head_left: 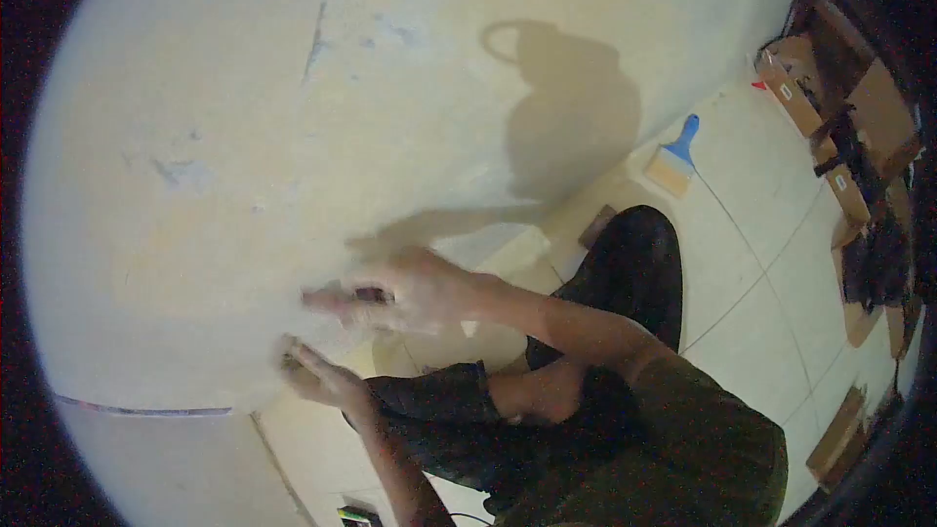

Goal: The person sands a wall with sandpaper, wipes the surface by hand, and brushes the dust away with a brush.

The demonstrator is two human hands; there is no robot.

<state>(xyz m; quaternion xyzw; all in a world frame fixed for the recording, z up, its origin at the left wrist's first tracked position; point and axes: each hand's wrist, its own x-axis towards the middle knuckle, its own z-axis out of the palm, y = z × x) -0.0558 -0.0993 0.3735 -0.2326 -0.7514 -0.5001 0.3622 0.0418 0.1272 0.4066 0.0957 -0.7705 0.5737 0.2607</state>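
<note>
My right hand (420, 291), smeared by motion, is raised close in front of the pale wall (224, 263). Its fingers are closed around a small dark object (371, 295), whose kind I cannot tell. Lower and to the left, my left hand (327, 381) is held near the wall with its fingers bent together. Something small and dark (290, 361) shows at those fingertips. Scuffs and bluish worn patches mark the wall, and the shadow of my head and arm falls across it.
A wide paintbrush (675, 158) with a blue handle lies on the tiled floor (752, 293) by the wall. A brown block (597, 226) sits beside my knee. Cardboard boxes (795, 98) with dark items line the right. A small box (358, 515) stands at the bottom edge.
</note>
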